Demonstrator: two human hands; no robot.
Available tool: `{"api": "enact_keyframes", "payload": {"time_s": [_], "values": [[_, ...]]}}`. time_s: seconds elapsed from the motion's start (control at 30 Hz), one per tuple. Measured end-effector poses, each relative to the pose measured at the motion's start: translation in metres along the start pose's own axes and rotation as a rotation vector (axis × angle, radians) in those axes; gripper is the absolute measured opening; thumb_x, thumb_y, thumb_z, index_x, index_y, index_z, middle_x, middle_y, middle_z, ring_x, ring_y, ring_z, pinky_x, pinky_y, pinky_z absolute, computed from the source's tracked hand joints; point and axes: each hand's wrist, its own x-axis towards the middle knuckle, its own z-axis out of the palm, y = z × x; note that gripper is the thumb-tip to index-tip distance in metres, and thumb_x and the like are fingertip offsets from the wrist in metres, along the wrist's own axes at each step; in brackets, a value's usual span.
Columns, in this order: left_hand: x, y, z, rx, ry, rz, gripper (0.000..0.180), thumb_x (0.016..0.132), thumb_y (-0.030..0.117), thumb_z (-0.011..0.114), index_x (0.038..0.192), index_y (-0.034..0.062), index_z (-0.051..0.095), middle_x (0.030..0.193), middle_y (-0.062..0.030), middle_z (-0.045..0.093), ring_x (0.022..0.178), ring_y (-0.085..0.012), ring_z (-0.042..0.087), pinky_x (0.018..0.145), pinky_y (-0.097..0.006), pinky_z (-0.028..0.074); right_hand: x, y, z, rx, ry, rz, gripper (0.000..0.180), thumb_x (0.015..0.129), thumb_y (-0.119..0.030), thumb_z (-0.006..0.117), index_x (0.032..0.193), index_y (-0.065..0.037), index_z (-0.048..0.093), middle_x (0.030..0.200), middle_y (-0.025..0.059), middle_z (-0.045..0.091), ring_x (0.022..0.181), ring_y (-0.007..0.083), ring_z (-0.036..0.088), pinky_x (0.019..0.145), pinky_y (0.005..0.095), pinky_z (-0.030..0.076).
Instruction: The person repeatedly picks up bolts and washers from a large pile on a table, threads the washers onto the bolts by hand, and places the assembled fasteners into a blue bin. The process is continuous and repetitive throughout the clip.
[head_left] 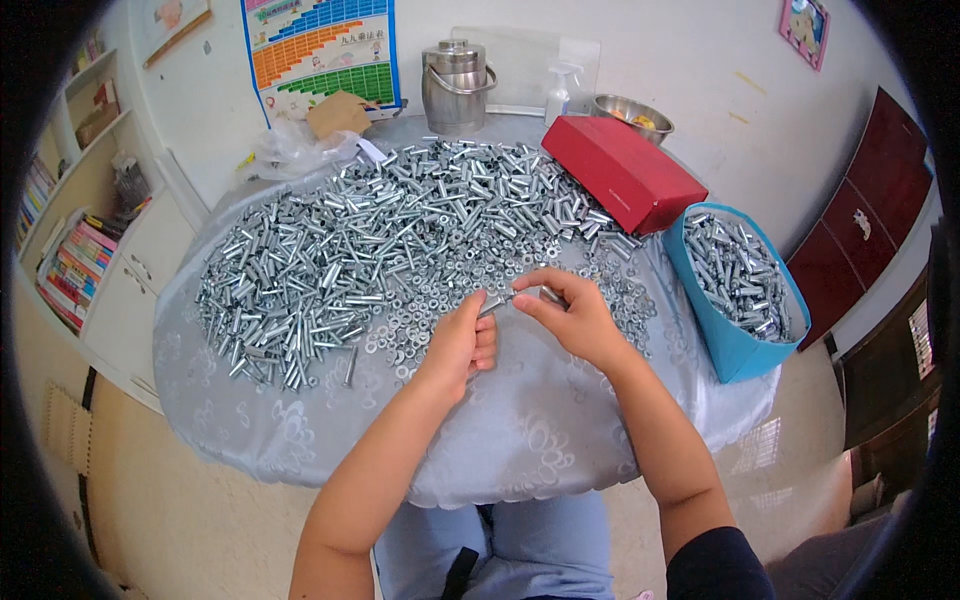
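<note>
My left hand point(462, 345) is closed around a silver bolt point(492, 304), which points up and to the right out of the fist. At the bolt's far end, the thumb and forefinger of my right hand point(575, 315) are pinched together. What sits between those fingertips is too small to make out. Both hands are above the near edge of a heap of loose metal parts. Nuts and washers point(405, 325) lie just beyond and beside my hands. Farther back and to the left spreads a large pile of bolts point(330, 235).
A grey patterned cloth point(520, 440) covers the table. At the right stands a blue fabric bin point(735, 345) full of bolts, with a red box point(625, 170) behind it. A metal pot point(458, 90), spray bottle point(557, 95), steel bowl point(640, 115) and plastic bag point(300, 150) line the back.
</note>
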Motion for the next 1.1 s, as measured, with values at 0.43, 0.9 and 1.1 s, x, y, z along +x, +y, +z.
{"api": "enact_keyframes", "payload": {"time_s": [0.43,0.9,1.1], "values": [[-0.006,-0.002,0.008,0.203,0.096,0.122,0.042,0.088,0.042,0.045,0.058,0.0151,0.032,0.049,0.0058,0.026,0.042,-0.0064,0.023,0.039,-0.024,0.021,-0.003,0.004,0.002,-0.188,0.051,-0.067,0.023,0.080,-0.024,0.063,0.085,-0.001,0.060,0.055,0.0038,0.049,0.050,0.0089,0.040,0.047,0.0260,0.034],[-0.005,-0.003,0.004,0.168,0.049,0.091,0.043,0.088,0.044,0.044,0.058,0.0155,0.030,0.049,0.0058,0.026,0.042,-0.0067,0.023,0.040,-0.024,0.021,-0.003,-0.014,-0.008,0.011,-0.154,0.059,0.016,0.075,-0.013,0.069,0.087,-0.005,0.063,0.070,-0.0045,0.052,0.057,0.0026,0.035,0.050,0.0193,0.029],[-0.006,0.001,0.008,0.177,0.058,0.083,0.044,0.088,0.045,0.044,0.058,0.0157,0.029,0.050,0.0057,0.025,0.042,-0.0069,0.022,0.040,-0.024,0.020,0.000,-0.005,-0.009,-0.043,-0.149,0.045,0.019,0.073,-0.013,0.071,0.089,-0.006,0.064,0.073,-0.0047,0.051,0.055,0.0024,0.031,0.049,0.0194,0.027]]}}
